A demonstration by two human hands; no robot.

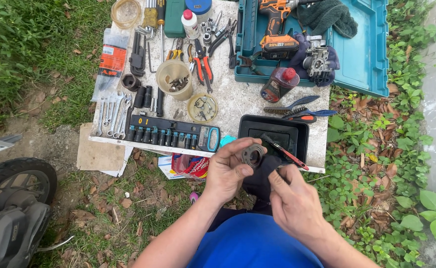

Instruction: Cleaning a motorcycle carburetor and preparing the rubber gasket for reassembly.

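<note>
Here we have the left hand closed around a small round metal part, held up over our lap, while the right hand pinches a dark cloth just beneath it. We judge this a wiping step; next, the part likely needs turning in the fingers so the cloth reaches its bore. Just beyond sits a black tray with a red-handled brush across it, close to the slab's near edge. Left of it lies a socket rail. Farther off, pliers, a cup of bits and the open teal case crowd the board; free room is mostly over our knees.
</note>
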